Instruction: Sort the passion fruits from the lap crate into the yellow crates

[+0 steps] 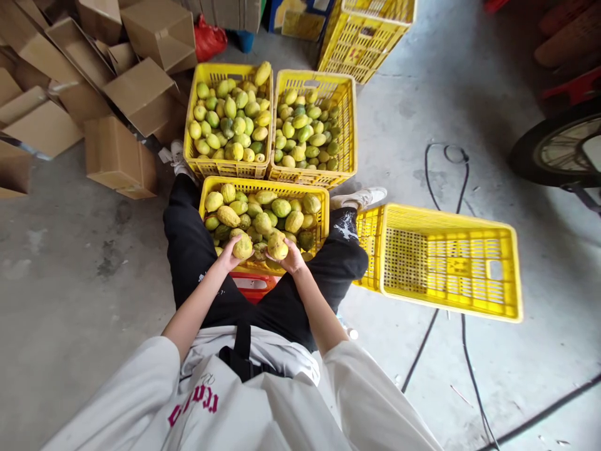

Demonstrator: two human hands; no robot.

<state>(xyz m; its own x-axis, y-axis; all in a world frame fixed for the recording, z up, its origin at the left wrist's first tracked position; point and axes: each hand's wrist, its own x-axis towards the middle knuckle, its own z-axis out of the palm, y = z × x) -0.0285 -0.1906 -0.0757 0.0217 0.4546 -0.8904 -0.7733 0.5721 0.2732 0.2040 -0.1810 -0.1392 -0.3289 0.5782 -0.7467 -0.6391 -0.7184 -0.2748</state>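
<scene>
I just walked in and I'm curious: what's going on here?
Someone holds one yellowish fruit in the left hand and another in the right hand, over a yellow crate of similar fruits between their legs. Two far crates of fruit stand just beyond; a side crate sits to the right, cardboard boxes to the left.

Cardboard boxes (119, 150) lie heaped, and a black cable (464, 188) lies near a wheel (528, 150).

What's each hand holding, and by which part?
Left hand: yellow oval fruit, by its left side. Right hand: rounded yellow fruit, by its right side.
</scene>
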